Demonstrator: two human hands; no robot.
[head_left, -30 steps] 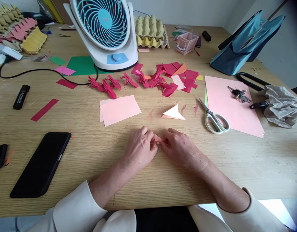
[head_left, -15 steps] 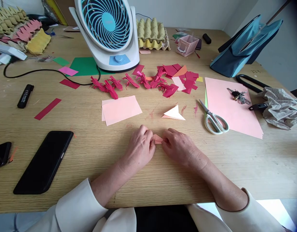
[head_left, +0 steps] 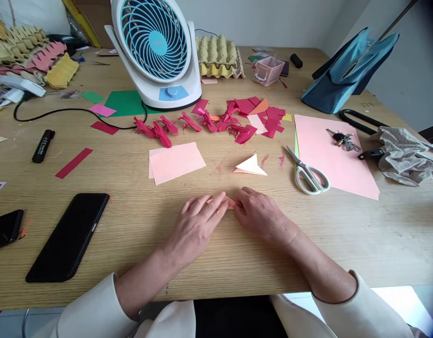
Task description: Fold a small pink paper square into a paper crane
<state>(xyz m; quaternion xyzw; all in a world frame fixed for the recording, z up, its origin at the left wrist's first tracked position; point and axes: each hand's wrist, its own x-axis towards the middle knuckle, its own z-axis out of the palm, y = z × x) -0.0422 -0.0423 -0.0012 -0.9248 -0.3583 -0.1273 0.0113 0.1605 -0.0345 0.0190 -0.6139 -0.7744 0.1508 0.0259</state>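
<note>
A small folded pink paper [head_left: 231, 203] lies on the table between my hands, mostly covered by them. My left hand [head_left: 201, 218] rests flat over its left part with the fingers stretched out. At its right end, my right hand [head_left: 256, 211] is closed, the fingertips pinching the paper. Just beyond sits another folded paper piece [head_left: 251, 165], pale pink with pointed corners. Pink paper rectangles [head_left: 177, 162] lie overlapped to the left of it. White-handled scissors [head_left: 308, 174] rest open to the right, against a stack of pink sheets [head_left: 334, 155].
Several folded crimson paper figures [head_left: 188, 122] and crimson scraps [head_left: 273, 117] run across the middle. A fan [head_left: 167, 61] stands behind, beside egg cartons [head_left: 218, 56]. To the left lie a large phone [head_left: 68, 237] and a black marker [head_left: 43, 145]. Keys [head_left: 345, 140] and a blue bag [head_left: 343, 75] are at right.
My left hand has gone from a closed pinch to lying flat with fingers stretched over the paper. My right hand keeps its pinch. The view has shifted slightly.
</note>
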